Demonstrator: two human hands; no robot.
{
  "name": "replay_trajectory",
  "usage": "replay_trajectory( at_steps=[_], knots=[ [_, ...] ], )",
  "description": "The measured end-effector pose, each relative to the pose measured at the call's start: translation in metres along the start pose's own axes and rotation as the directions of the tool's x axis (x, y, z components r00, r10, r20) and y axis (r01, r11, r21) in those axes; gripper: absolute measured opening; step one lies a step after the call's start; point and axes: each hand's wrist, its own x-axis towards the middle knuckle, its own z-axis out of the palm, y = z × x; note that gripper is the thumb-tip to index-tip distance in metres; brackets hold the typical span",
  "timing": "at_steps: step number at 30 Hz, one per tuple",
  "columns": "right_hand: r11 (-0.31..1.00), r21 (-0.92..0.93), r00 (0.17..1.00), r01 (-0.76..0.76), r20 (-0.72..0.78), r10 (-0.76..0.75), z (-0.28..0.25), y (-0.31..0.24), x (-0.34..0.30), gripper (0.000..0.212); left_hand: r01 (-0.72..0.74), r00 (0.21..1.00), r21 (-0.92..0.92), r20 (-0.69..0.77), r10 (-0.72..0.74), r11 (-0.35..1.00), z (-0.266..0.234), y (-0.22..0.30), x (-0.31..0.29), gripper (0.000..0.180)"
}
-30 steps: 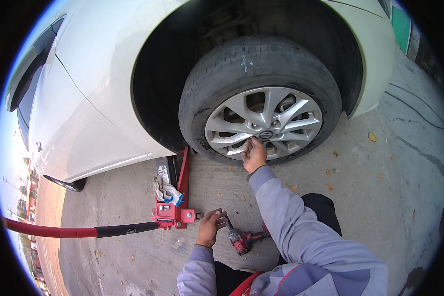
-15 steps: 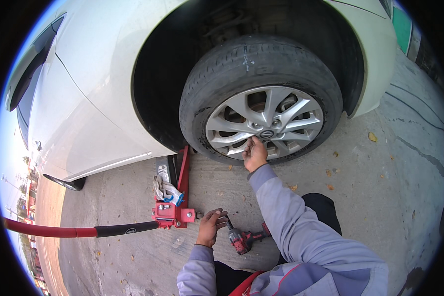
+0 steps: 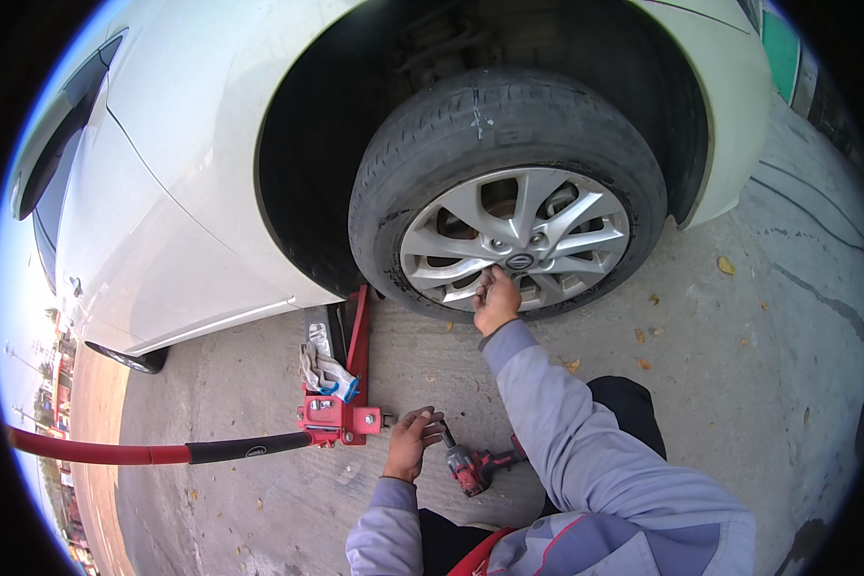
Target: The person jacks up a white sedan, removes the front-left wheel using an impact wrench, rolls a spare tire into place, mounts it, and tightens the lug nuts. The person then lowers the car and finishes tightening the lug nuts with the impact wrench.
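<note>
My right hand (image 3: pixel 496 300) reaches up to the silver alloy wheel (image 3: pixel 470 204) of a white car. Its fingertips are pinched together at the hub, just below-left of the round centre cap (image 3: pixel 519 261); whatever they hold is hidden. Lug nuts or studs show in recesses around the cap. Low in front of me, my left hand (image 3: pixel 413 442) is held with curled fingers. Anything inside it is too small or covered to make out. Beside it on the ground lies a red and black cordless impact wrench (image 3: pixel 472 468), its dark socket close to those fingertips.
A red floor jack (image 3: pixel 341 419) reaches under the car's sill (image 3: pixel 230 312), its long handle (image 3: pixel 154 452) extending left. Pale work gloves with blue cuffs (image 3: pixel 328 372) lie on it. Dry leaves (image 3: pixel 725 265) dot the concrete, and dark cables (image 3: pixel 806 206) run along the right.
</note>
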Motion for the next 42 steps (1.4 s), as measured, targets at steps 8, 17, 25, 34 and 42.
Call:
replay_trajectory(
  at_steps=[8, 17, 25, 34, 42],
  knots=[
    [0.191, -0.894, 0.886, 0.406, 0.334, -0.322, -0.105, 0.083, 0.005, 0.027, -0.034, 0.999, -0.014, -0.012, 0.034, 0.999, 0.004, 0.004, 0.006, 0.044],
    [-0.617, -0.057, 0.567, 0.785, 0.467, 0.679, -0.314, 0.103, -0.107, 0.062, -0.106, 0.993, -0.011, -0.061, 0.105, 0.994, 0.011, 0.013, 0.013, 0.042],
    [-0.599, -0.177, 0.621, 0.781, 0.325, 0.714, -0.314, 0.103, -0.087, 0.054, -0.155, 0.98, 0.035, -0.123, 0.158, 0.987, 0.0, 0.012, 0.002, 0.039],
    [-0.556, -0.348, 0.654, 0.755, 0.323, 0.684, -0.224, 0.037, -0.132, 0.071, -0.202, 0.838, 0.346, -0.423, 0.344, 0.916, 0.002, 0.005, 0.049, 0.043],
    [-0.717, -0.06, 0.655, 0.694, 0.467, 0.595, -0.145, -0.077, -0.177, 0.074, 0.114, 0.985, 0.305, -0.157, -0.068, 0.946, 0.068, 0.03, 0.059, 0.065]
  ],
)
